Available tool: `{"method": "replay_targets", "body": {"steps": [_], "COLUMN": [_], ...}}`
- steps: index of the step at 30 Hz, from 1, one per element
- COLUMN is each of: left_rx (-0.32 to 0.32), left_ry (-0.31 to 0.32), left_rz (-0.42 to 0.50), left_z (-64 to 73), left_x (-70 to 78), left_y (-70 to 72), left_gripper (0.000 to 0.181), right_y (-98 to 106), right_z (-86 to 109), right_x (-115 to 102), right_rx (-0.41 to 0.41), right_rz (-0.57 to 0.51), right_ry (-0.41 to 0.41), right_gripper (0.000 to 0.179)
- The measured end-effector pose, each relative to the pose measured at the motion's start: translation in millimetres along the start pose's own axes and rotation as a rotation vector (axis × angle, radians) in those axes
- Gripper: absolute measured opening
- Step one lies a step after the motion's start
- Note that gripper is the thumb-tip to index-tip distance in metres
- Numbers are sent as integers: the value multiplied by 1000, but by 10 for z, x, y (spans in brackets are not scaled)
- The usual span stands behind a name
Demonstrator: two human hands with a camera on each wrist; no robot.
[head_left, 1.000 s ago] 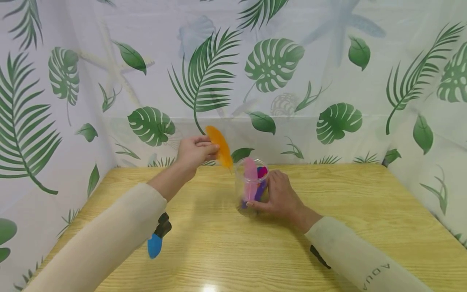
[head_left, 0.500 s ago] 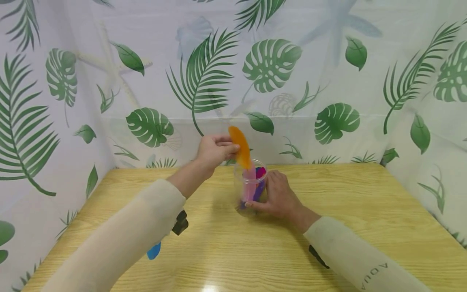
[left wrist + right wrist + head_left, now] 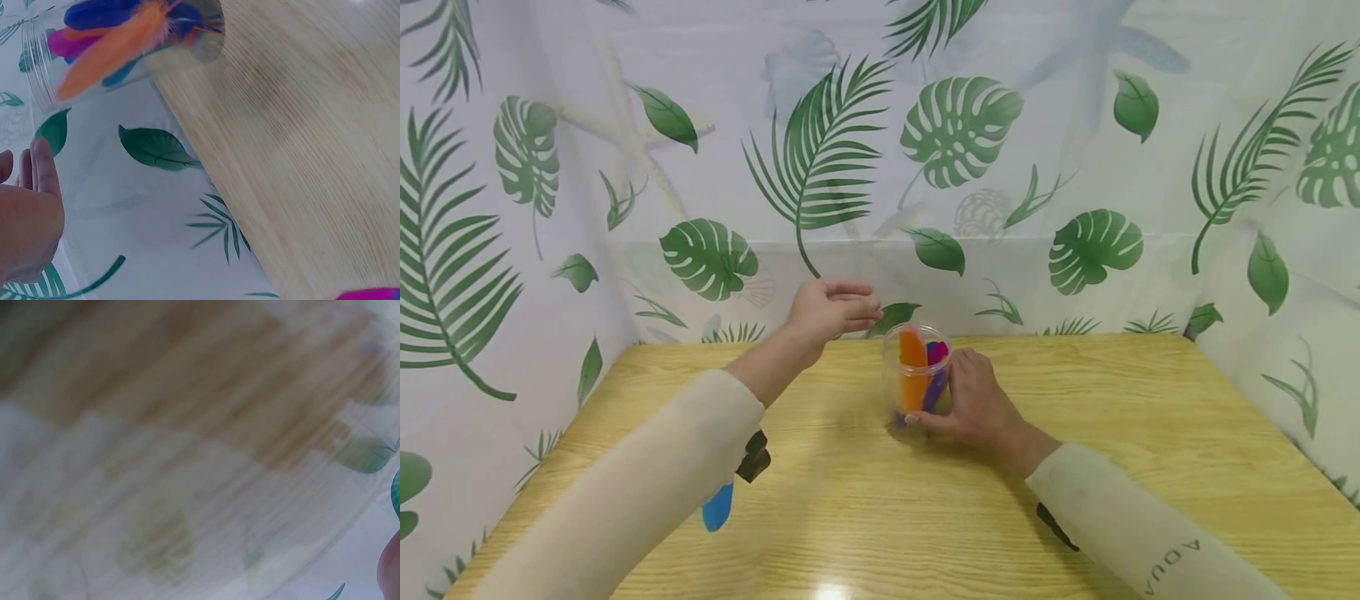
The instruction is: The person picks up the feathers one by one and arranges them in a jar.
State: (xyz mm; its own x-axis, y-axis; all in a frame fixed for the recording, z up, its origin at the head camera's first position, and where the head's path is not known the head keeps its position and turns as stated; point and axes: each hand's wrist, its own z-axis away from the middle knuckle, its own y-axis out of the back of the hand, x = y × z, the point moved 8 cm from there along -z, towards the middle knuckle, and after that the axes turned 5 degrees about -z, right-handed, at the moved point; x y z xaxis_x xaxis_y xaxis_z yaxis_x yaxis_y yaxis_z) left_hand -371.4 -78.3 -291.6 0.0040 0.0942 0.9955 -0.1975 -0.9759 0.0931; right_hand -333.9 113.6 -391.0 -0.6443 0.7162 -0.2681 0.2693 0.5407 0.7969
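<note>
A clear plastic jar [image 3: 891, 383] stands upright toward the back of the table, with several colored feathers inside. The orange feather [image 3: 913, 367] leans in it, and magenta and purple ones show beside it. My right hand [image 3: 988, 408] grips the jar from the right, thumb across its front near the bottom. Held up left of the rim, my left hand [image 3: 835, 312] has its fingers extended and nothing in them. In the left wrist view the left hand [image 3: 31, 219] is apart from the jar [image 3: 37, 62]. The right wrist view is mostly blurred.
A blue feather [image 3: 717, 507] lies on the wooden table [image 3: 865, 533], partly hidden by the left sleeve [image 3: 647, 467]. A bit of magenta [image 3: 372, 294] shows at the left wrist view's lower edge. A leaf-print cloth [image 3: 880, 192] hangs behind and along both sides.
My left hand carried the orange feather rightward to the jar, let it go inside, and drew back slightly left with its fingers straightened. My right hand kept its grip on the jar.
</note>
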Motion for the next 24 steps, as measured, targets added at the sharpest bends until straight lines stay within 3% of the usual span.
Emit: {"method": "replay_targets", "body": {"steps": [10,18,24], "left_rx": [16,69,72], "left_ry": [68,131,149], "left_rz": [-42,-112,-148], "left_z": [73,167,235], "left_x": [-169,-449,-606], "left_y": [438,844,1061], "left_gripper": [38,42,47], "right_y": [4,-11,-14], "right_z": [1,12,15], "right_x": [-10,8,10], "right_rx": [-22,-26,-22], "right_rz": [-5,-15,-17], "right_ry": [-22,-25,-23], "right_gripper": [86,87,86]}}
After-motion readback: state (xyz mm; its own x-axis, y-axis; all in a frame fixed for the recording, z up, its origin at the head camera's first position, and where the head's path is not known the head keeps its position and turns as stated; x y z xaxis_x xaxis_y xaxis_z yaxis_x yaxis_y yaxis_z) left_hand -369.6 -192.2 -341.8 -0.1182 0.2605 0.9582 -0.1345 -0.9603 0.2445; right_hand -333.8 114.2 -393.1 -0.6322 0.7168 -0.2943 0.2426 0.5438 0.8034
